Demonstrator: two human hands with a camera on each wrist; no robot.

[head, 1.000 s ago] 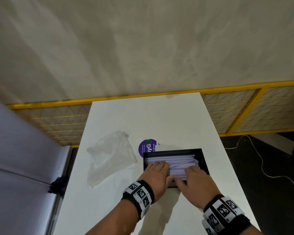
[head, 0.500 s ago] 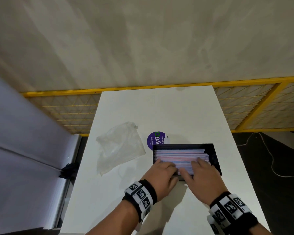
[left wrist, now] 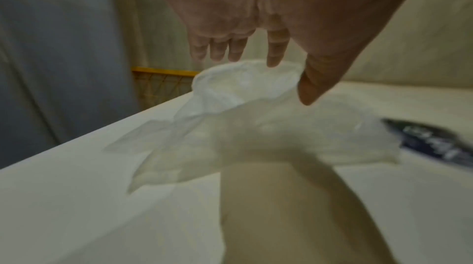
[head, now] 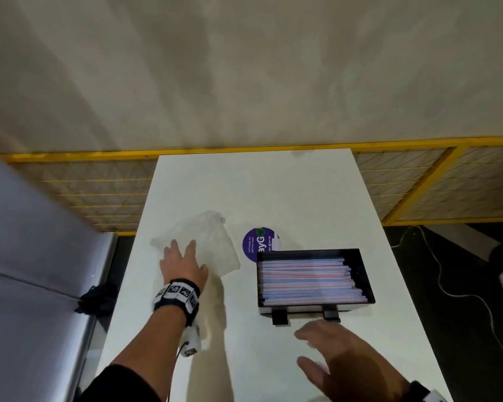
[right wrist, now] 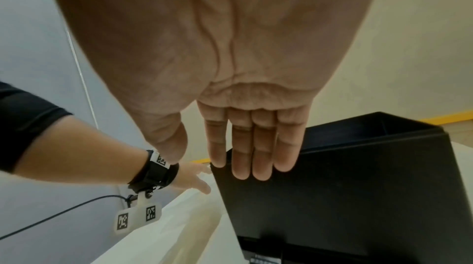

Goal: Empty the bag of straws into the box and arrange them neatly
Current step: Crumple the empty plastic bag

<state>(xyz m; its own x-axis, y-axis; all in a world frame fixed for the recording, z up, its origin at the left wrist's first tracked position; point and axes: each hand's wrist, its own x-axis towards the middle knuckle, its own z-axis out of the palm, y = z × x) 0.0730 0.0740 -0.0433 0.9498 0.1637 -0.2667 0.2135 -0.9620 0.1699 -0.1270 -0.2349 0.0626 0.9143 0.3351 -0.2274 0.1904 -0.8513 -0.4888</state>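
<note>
A black open box (head: 365,274) sits on the white table (head: 273,192), right of centre. Pink, blue and white straws (head: 308,281) lie in it in a flat, roughly parallel layer. The clear plastic bag (head: 215,245) lies crumpled to the box's left. My left hand (head: 183,261) is over the bag's near-left part with fingers (left wrist: 275,54) straight just above the bag (left wrist: 256,118); I cannot tell whether they touch it. My right hand (head: 328,355) hovers open in front of the box, holding nothing, its fingers (right wrist: 256,157) straight near the box's front wall (right wrist: 358,197).
A round purple sticker (head: 257,242) lies on the table behind the box's left corner. A yellow mesh fence (head: 447,181) runs behind the table. A grey panel (head: 35,256) stands at the left, and a white cable (head: 447,285) lies on the dark floor at the right.
Both hands have come off the straws in the box. The left hand moved left to the bag. The right hand drew back in front of the box.
</note>
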